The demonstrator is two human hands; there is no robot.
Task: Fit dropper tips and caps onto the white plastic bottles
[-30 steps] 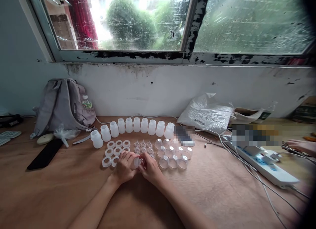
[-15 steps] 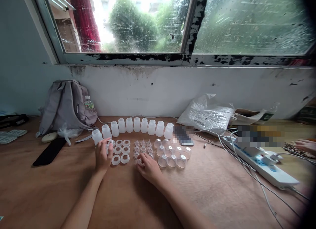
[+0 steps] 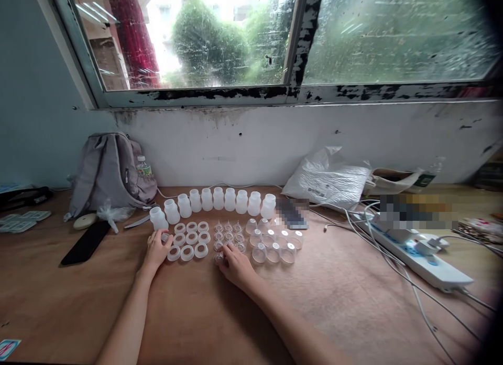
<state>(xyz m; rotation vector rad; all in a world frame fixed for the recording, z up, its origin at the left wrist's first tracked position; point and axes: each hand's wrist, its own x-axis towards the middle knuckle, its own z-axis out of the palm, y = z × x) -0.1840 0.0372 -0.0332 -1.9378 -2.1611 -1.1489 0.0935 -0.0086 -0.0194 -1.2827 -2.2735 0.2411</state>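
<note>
Head view of a wooden surface [image 3: 353, 302] beneath a window [image 3: 236, 40]. The left hand [image 3: 156, 249] lies at the 9 o'clock edge of a block of white rings [image 3: 191, 240], fingers curled loosely about the leftmost ring [image 3: 166, 237]; whether it truly grips this ring cannot be told. The right hand [image 3: 236, 264] rests palm down at the 6 o'clock edge of a cluster of small clear teats [image 3: 228, 235], its fingertips pinching 1 small teat [image 3: 218, 258] against the surface. At 12 o'clock from both hands stands a curved row of 9 white bottles [image 3: 220, 199], upright and just beside one another. At 3 o'clock from the teats lies a group of clear domed caps [image 3: 275, 243], mouths mostly down. A grey backpack [image 3: 110, 171] leans on the wall at 10 o'clock, with a black phone [image 3: 86, 242] flat on the surface near it. At 2 o'clock lies a white plastic bag [image 3: 328, 179]; at 3 o'clock, well apart from the hands, a white power strip [image 3: 424, 260] with trailing cables [image 3: 396, 270].
</note>
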